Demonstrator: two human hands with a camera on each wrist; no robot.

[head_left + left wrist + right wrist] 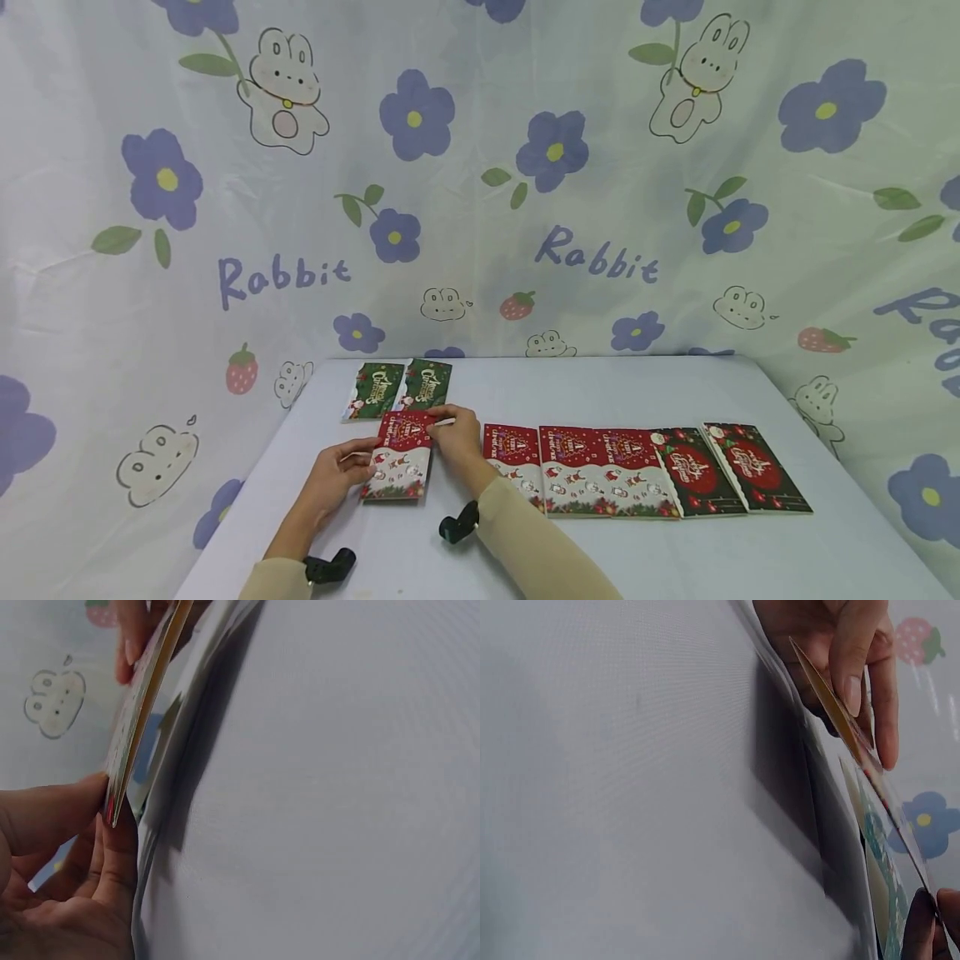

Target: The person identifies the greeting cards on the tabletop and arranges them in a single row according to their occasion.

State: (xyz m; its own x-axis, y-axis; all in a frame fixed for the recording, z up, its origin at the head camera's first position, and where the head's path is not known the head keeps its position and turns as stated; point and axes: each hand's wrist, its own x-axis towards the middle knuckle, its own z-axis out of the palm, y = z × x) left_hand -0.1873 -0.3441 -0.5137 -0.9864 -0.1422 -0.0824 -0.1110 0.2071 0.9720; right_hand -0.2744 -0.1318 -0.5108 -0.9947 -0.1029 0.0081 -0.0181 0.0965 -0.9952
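A red and white Christmas card is held between both hands, raised off the table with its shadow below it in the wrist views. On its left edge, the left hand pinches it, thumb on top and fingers beneath. The right hand grips the upper right corner between thumb and fingertips. In the left wrist view the card appears nearly edge-on. Just beyond it lie two green Christmas cards, one at left and one beside it.
Right of the hands, more red and white cards lie in a row, the nearest partly behind the right forearm. Two dark green and red cards continue that row. A white cloth covers the table; a rabbit-print curtain hangs behind.
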